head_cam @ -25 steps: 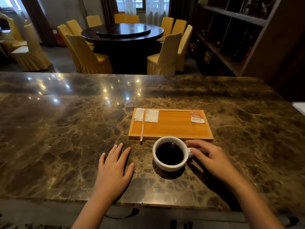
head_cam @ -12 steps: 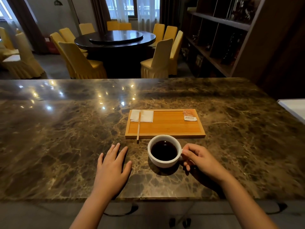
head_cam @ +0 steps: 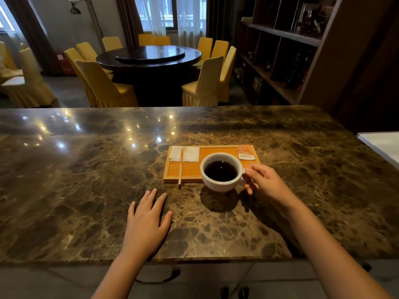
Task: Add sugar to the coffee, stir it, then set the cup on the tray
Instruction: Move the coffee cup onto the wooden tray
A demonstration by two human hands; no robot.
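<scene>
Your brown marble counter (head_cam: 86,190) carries the wooden tray (head_cam: 183,176) and your flat left hand (head_cam: 146,221).

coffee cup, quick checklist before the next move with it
1. Right hand grip on the white ceramic coffee cup handle: ok.
2. Cup level, dark coffee not spilling: ok.
3. Orange sugar packet opened and added: not ok, it lies on the wooden tray.
4. Wooden stir stick used: cannot tell, it lies across the white napkin.
5. Left hand clear of the cup: ok.
</scene>
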